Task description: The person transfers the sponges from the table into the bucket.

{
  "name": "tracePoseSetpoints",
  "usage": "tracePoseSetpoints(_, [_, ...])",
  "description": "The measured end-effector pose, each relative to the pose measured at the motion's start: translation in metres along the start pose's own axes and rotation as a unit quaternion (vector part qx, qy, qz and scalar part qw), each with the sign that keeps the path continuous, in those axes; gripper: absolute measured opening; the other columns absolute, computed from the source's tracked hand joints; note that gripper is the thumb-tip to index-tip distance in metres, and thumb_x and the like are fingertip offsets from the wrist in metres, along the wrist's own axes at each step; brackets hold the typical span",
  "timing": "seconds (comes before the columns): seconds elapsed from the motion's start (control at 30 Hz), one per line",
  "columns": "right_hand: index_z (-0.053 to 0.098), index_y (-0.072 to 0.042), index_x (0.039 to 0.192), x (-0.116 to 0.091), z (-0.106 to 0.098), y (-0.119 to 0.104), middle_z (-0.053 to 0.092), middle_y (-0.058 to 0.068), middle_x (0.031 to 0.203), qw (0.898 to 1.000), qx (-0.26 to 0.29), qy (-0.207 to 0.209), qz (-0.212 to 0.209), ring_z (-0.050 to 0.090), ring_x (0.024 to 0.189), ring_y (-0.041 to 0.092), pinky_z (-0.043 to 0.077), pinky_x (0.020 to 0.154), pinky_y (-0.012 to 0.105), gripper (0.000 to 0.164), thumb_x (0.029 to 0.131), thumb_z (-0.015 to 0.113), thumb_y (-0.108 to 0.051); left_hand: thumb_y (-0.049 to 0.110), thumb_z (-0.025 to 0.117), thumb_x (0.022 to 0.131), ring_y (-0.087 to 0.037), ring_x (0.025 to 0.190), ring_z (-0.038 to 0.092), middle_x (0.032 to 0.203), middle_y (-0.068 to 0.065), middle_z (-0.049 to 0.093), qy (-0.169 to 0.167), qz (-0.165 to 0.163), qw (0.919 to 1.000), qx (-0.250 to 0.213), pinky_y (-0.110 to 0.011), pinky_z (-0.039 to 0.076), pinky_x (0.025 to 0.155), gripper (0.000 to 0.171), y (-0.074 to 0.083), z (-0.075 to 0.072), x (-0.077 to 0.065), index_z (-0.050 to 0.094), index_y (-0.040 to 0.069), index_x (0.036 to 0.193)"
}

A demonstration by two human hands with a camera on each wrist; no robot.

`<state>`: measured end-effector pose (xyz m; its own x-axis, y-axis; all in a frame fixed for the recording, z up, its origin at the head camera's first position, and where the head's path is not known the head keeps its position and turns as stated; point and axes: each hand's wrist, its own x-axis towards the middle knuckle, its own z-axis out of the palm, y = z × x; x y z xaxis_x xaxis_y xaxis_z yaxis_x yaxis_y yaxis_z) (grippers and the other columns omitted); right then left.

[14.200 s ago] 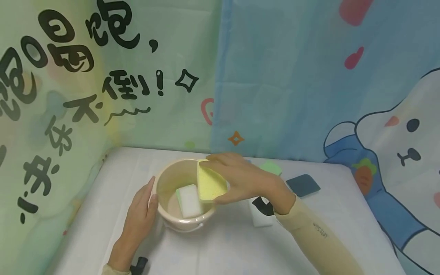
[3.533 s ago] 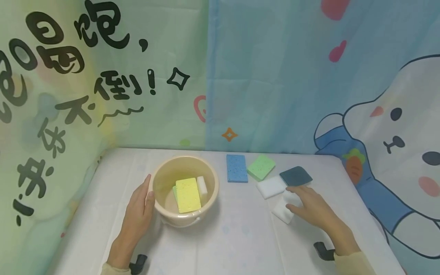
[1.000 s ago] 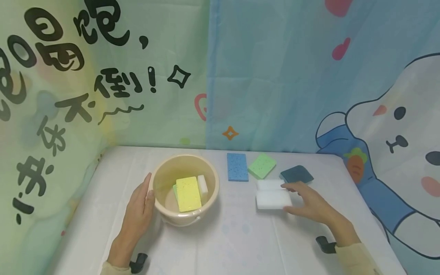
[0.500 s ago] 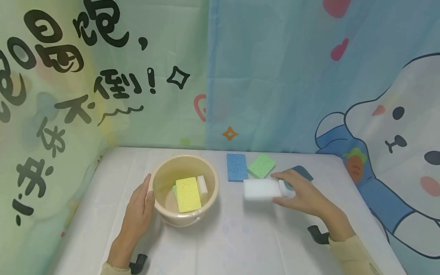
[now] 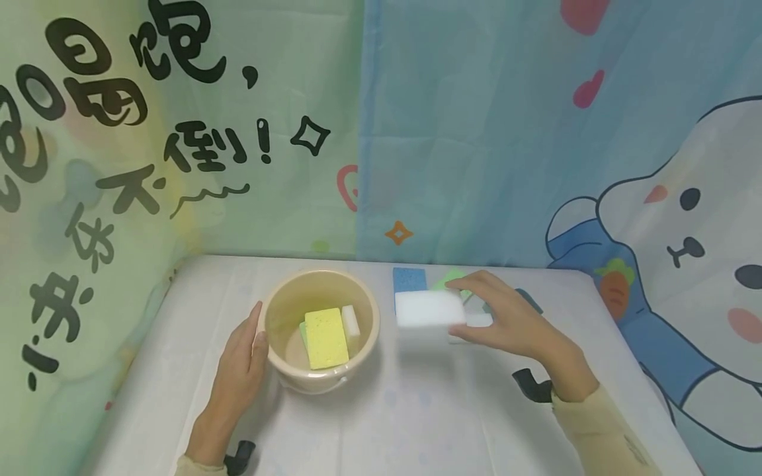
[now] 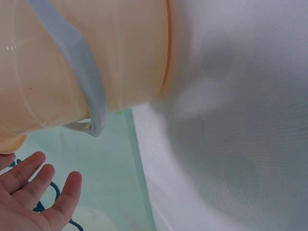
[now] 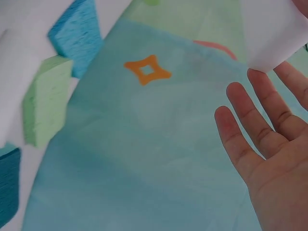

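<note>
My right hand (image 5: 514,320) pinches a white sponge (image 5: 430,309) between thumb and fingers, holding it above the table just right of the bucket. In the right wrist view that sponge (image 7: 274,33) touches the fingertips at the upper right. A cream bucket (image 5: 284,297) stands on the table. Inside it lie a yellow sponge (image 5: 326,338), a white block (image 5: 350,321) and a light green edge (image 5: 302,334) poking out. With straight fingers, my left hand (image 5: 238,370) rests against the bucket's left side. The left wrist view shows the bucket's grey handle (image 6: 89,72) hanging down.
Behind the held sponge lie a blue sponge (image 5: 409,279) and a green sponge (image 5: 450,276), both partly covered. Another white sponge (image 5: 479,320) and a dark teal pad (image 5: 528,299) sit near the right hand. Printed cloth (image 5: 464,165) hangs behind the table.
The yellow sponge, earlier in my right hand, lies in the bucket. Since then that hand has picked a white sponge off the table and carried it left. The left hand stays at the bucket.
</note>
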<state>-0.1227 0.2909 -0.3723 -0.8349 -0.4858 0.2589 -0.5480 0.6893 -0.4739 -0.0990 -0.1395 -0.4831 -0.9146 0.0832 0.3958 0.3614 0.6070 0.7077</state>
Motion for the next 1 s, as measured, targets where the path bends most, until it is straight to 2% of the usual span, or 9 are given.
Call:
tracePoseSetpoints(0.13, [0.061, -0.010, 0.133, 0.011, 0.001, -0.009, 0.057, 0.004, 0.129, 1.000, 0.008, -0.005, -0.013, 0.052, 0.116, 0.022, 0.052, 0.087, 0.049, 0.062, 0.079, 0.087, -0.025, 0.015, 0.039, 0.109, -0.040, 0.137, 0.040, 0.149, -0.021, 0.045, 0.001, 0.003, 1.0000, -0.002, -0.061, 0.032, 0.110, 0.049, 0.000, 0.000, 0.000, 0.032, 0.002, 0.156])
tracePoseSetpoints(0.33, [0.061, -0.015, 0.133, 0.030, 0.005, -0.025, 0.055, 0.006, 0.131, 0.999, 0.019, -0.028, -0.011, 0.052, 0.115, 0.024, 0.053, 0.084, 0.048, 0.060, 0.081, 0.085, -0.032, 0.016, 0.039, 0.109, -0.039, 0.137, 0.040, 0.149, -0.021, 0.045, 0.002, 0.005, 1.0000, -0.004, -0.061, 0.032, 0.110, 0.049, 0.001, 0.001, 0.000, 0.032, 0.002, 0.155])
tracePoseSetpoints(0.43, [0.060, -0.016, 0.135, 0.042, 0.011, -0.032, 0.055, 0.004, 0.130, 0.998, 0.009, -0.039, -0.044, 0.052, 0.115, 0.022, 0.053, 0.086, 0.047, 0.062, 0.081, 0.085, -0.035, 0.016, 0.038, 0.109, -0.040, 0.137, 0.041, 0.149, -0.022, 0.045, 0.002, 0.005, 1.0000, -0.001, -0.060, 0.032, 0.110, 0.049, 0.001, 0.000, 0.000, 0.032, 0.001, 0.155])
tracePoseSetpoints(0.5, [0.060, -0.015, 0.135, 0.050, 0.017, -0.037, 0.057, 0.003, 0.128, 0.996, -0.002, -0.041, -0.080, 0.053, 0.113, 0.020, 0.052, 0.087, 0.044, 0.063, 0.081, 0.085, -0.036, 0.016, 0.038, 0.109, -0.040, 0.137, 0.041, 0.149, -0.022, 0.045, 0.003, 0.005, 1.0000, 0.001, -0.060, 0.032, 0.110, 0.049, 0.001, 0.000, 0.000, 0.032, 0.001, 0.155])
tracePoseSetpoints(0.7, [0.063, -0.010, 0.129, 0.074, 0.040, -0.054, 0.060, 0.002, 0.118, 0.981, -0.038, -0.034, -0.189, 0.056, 0.106, 0.018, 0.051, 0.088, 0.035, 0.059, 0.081, 0.085, -0.035, 0.016, 0.038, 0.109, -0.041, 0.136, 0.041, 0.149, -0.022, 0.045, 0.004, 0.005, 1.0000, 0.002, -0.061, 0.033, 0.110, 0.049, 0.002, 0.000, 0.000, 0.032, 0.001, 0.155])
tracePoseSetpoints(0.83, [0.065, -0.011, 0.125, 0.086, 0.052, -0.065, 0.060, 0.002, 0.110, 0.975, -0.061, -0.043, -0.211, 0.056, 0.099, 0.018, 0.050, 0.084, 0.034, 0.054, 0.081, 0.083, -0.037, 0.016, 0.039, 0.109, -0.041, 0.136, 0.041, 0.148, -0.023, 0.045, 0.005, 0.006, 1.0000, 0.003, -0.061, 0.033, 0.109, 0.049, 0.002, 0.000, 0.000, 0.032, 0.001, 0.155])
tracePoseSetpoints(1.0, [0.065, -0.011, 0.124, 0.100, 0.065, -0.079, 0.060, 0.004, 0.110, 0.971, -0.094, -0.084, -0.205, 0.057, 0.099, 0.021, 0.050, 0.082, 0.037, 0.054, 0.082, 0.081, -0.042, 0.014, 0.039, 0.109, -0.041, 0.135, 0.042, 0.148, -0.023, 0.045, 0.007, 0.010, 0.9999, 0.002, -0.061, 0.033, 0.109, 0.048, 0.002, 0.000, 0.000, 0.033, 0.000, 0.155])
